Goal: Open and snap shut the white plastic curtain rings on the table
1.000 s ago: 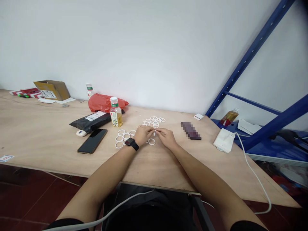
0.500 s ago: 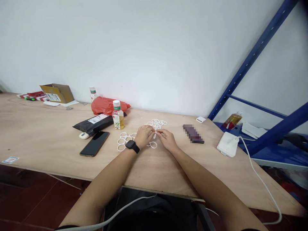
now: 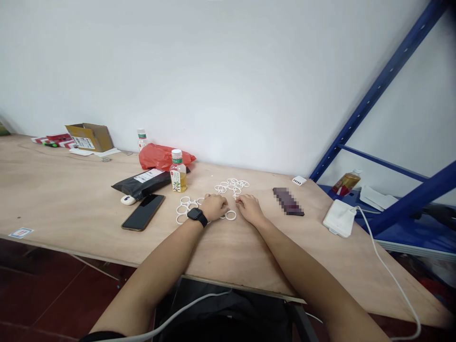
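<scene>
My left hand [image 3: 214, 207], with a black watch [image 3: 196, 215] on its wrist, rests over a flat group of joined white rings [image 3: 187, 205]. Its fingers are curled in, and whatever they hold is hidden. To its right, my right hand [image 3: 250, 208] lies on the table with thumb and forefinger drawn together. A small white piece [image 3: 235, 195] is just beyond those fingertips; whether they touch it I cannot tell. One white ring [image 3: 235, 216] shows between the two hands. Beyond them lies a loose heap of white rings [image 3: 233, 182].
Left of the rings are a drink bottle [image 3: 178, 173], a phone [image 3: 143, 213], a black parcel [image 3: 144, 184] and a red bag [image 3: 158, 156]. On the right lie a pixelated dark phone-like object [image 3: 288, 202] and a white adapter [image 3: 339, 218] with a cable. A blue rack [image 3: 381, 85] stands beyond.
My hands have moved apart from the small white piece they were both pinching. The left hand is now lower over the joined rings; the view has shifted slightly.
</scene>
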A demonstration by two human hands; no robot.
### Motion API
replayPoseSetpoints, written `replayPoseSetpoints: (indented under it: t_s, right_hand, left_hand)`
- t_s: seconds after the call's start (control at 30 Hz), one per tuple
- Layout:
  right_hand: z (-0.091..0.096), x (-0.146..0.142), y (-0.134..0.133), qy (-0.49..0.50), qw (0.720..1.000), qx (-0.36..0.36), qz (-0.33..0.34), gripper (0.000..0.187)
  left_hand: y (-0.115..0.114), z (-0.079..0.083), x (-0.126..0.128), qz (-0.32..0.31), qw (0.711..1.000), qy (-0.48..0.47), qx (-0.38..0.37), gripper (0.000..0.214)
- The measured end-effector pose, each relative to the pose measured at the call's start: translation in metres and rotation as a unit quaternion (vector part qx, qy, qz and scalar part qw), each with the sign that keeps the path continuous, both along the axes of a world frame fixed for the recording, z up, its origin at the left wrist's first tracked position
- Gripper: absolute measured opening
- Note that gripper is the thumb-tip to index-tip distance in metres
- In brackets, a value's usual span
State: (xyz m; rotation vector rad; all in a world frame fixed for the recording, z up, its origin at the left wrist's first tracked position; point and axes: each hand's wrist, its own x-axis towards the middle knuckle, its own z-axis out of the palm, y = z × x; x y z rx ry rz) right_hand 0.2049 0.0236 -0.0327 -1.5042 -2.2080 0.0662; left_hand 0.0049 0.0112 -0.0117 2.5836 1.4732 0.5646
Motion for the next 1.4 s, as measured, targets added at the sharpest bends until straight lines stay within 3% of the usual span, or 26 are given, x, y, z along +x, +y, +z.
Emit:
replayPoseSetpoints:
  t_s: [0.17,0.27,0.37,0.5,0.7,0.83,1.0,1.17,1.4]
  right_hand:
    - [0.002,0.005,0.001,0.124,0.991,0.038,0.018,0.021]
    - [0.002,0.003,-0.003,0.236,0.968,0.062,0.056,0.02]
    - [0.001,-0.003,-0.009,0.336,0.937,0.04,0.091,0.019]
    - [0.0,-0.01,-0.011,0.428,0.899,-0.01,0.097,0.024]
    - [0.002,-0.006,-0.006,0.505,0.859,-0.051,0.067,0.032]
    - [0.003,-0.005,-0.009,0.471,0.876,-0.069,0.076,0.029]
    - [0.007,-0.006,-0.014,0.352,0.931,0.021,0.09,0.022]
    - [0.01,-0.007,-0.015,0.329,0.933,0.053,0.133,0.015]
    - [0.013,-0.011,-0.019,0.289,0.944,0.081,0.134,0.015]
  left_hand:
    - [0.001,0.0,0.001,0.015,1.0,-0.013,-0.004,0.016]
    - [0.003,0.001,0.001,0.043,0.997,-0.064,-0.007,0.025]
    - [0.006,0.002,0.002,0.051,0.986,-0.161,0.008,0.034]
    - [0.007,0.001,0.004,0.001,0.961,-0.276,0.032,0.032]
    - [0.003,0.002,0.009,-0.071,0.944,-0.314,0.068,0.021]
    - [0.0,0.005,0.009,-0.099,0.945,-0.3,0.079,0.018]
    - [-0.001,0.005,0.009,-0.065,0.956,-0.272,0.09,0.018]
    - [-0.002,0.003,0.011,-0.056,0.959,-0.263,0.084,0.018]
    - [-0.003,0.004,0.013,-0.054,0.969,-0.216,0.107,0.02]
